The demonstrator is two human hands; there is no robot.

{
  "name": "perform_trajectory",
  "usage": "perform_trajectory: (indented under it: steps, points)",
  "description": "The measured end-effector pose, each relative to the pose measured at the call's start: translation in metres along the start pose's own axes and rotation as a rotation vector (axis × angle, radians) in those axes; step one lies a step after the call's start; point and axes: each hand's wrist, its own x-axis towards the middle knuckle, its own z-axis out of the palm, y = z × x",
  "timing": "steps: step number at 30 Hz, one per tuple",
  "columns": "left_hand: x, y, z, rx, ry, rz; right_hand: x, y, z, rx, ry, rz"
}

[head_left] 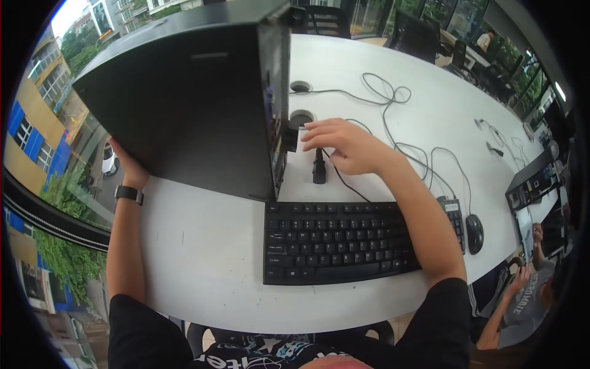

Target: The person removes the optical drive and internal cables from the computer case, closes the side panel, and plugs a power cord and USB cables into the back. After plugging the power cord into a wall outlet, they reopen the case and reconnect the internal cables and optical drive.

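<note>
black, boxy computer tower (178,104) is sitting on the white table (209,246), the left hand (130,167) bracing its side, grip unclear; the right hand (347,144) is hovering, loosely spread, beside its port-lined panel (274,92). steadying and reaching seem underway, next calling for precise touch. a black corded plug (319,171) is resting near that hand.

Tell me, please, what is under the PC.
The white desk shows along the lower edge of the PC, near the left hand. The area beneath is covered, so whether anything else lies there cannot be seen.
</note>
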Motion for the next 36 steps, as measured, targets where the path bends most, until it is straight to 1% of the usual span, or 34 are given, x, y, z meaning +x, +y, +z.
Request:
perform_trajectory:
  steps: [1, 3, 6, 7, 9, 11, 13, 14, 15, 16, 17, 18, 20, 22, 26, 29, 31, 33, 35, 36]
  points:
    - [-0.002, 0.002, 0.004, 0.009, 0.048, 0.012, 0.0, -0.002, -0.003, 0.049, -0.003, 0.0]
    - [0.001, -0.002, 0.0, 0.033, 0.048, 0.022, -0.001, -0.007, -0.003, 0.102, 0.023, -0.011]
    - [0.003, -0.002, -0.001, 0.076, 0.052, 0.079, -0.002, -0.012, -0.005, -0.091, -0.103, -0.07]
    - [0.002, -0.001, 0.0, 0.101, 0.052, 0.111, -0.002, -0.011, -0.005, -0.079, -0.096, -0.071]
    - [0.002, 0.001, -0.002, 0.103, 0.061, 0.076, -0.002, -0.009, -0.002, -0.074, -0.142, -0.061]
    - [0.001, 0.001, 0.003, 0.087, 0.073, 0.045, -0.003, -0.011, -0.003, -0.062, -0.14, -0.043]
    - [-0.003, 0.004, 0.008, 0.1, 0.068, 0.077, 0.001, -0.009, 0.0, -0.105, -0.123, -0.037]
    - [-0.002, 0.003, 0.007, 0.105, 0.068, 0.073, 0.002, -0.008, 0.005, -0.074, -0.014, -0.113]
    - [0.0, 0.002, 0.006, 0.114, 0.063, 0.097, 0.004, -0.01, 0.005, -0.068, -0.014, -0.112]
    - [0.001, 0.002, 0.005, 0.123, 0.059, 0.12, 0.006, -0.015, 0.003, -0.051, -0.066, -0.107]
    - [0.0, 0.002, 0.005, 0.129, 0.062, 0.115, 0.007, -0.018, 0.003, -0.034, -0.119, -0.102]
    - [-0.001, 0.004, 0.008, 0.128, 0.069, 0.112, 0.008, -0.022, 0.005, -0.029, -0.121, -0.102]
    - [0.001, 0.002, 0.007, 0.122, 0.077, 0.107, 0.008, -0.032, 0.008, -0.027, -0.088, -0.086]
    - [0.005, 0.0, -0.001, 0.111, 0.015, 0.096, 0.008, -0.037, 0.006, -0.019, -0.07, -0.072]
    - [0.004, 0.0, -0.001, 0.109, 0.013, 0.079, 0.01, -0.039, 0.006, -0.009, 0.004, -0.065]
    - [0.001, 0.002, 0.003, 0.152, 0.037, 0.128, 0.013, -0.039, 0.014, -0.06, 0.036, -0.073]
    - [0.003, 0.002, 0.002, 0.135, 0.0, 0.114, 0.013, -0.043, 0.013, -0.062, 0.046, -0.062]
    - [0.002, 0.001, 0.003, 0.137, 0.008, 0.11, 0.013, -0.047, 0.013, -0.06, 0.05, -0.047]
    - [-0.001, 0.002, 0.005, 0.137, 0.015, 0.106, 0.014, -0.051, 0.013, -0.04, 0.019, 0.032]
    - [-0.001, 0.003, 0.007, 0.126, 0.016, 0.1, 0.014, -0.052, 0.012, -0.041, 0.017, 0.032]
